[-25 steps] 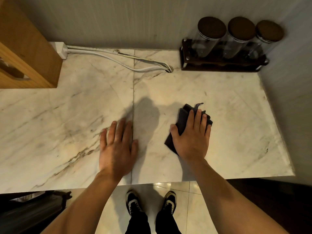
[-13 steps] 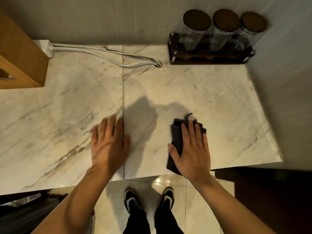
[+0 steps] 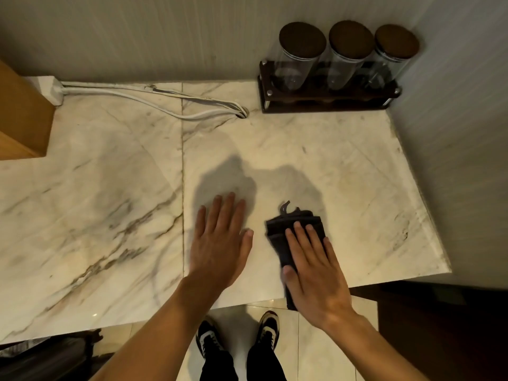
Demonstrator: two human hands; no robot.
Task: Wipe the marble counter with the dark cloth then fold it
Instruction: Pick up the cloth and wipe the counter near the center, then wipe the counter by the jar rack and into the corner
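Observation:
The dark cloth (image 3: 280, 235), folded small with a loop tag at its far end, lies near the front edge of the marble counter (image 3: 110, 202); its near end hangs slightly over that edge. My right hand (image 3: 313, 268) lies flat on the cloth, fingers together, pressing it down and covering most of it. My left hand (image 3: 220, 243) rests palm-down on bare marble just left of the cloth, fingers spread, holding nothing.
A dark wooden rack with three lidded glass jars (image 3: 327, 78) stands at the back right corner by the wall. White cables (image 3: 154, 103) run along the back from a power strip (image 3: 52, 89). A wooden box (image 3: 22, 119) stands at the back left. My shoes (image 3: 239, 336) show below.
My right hand has dragged the cloth toward the front edge of the counter. My left hand has shifted right across the marble seam, closer to the cloth.

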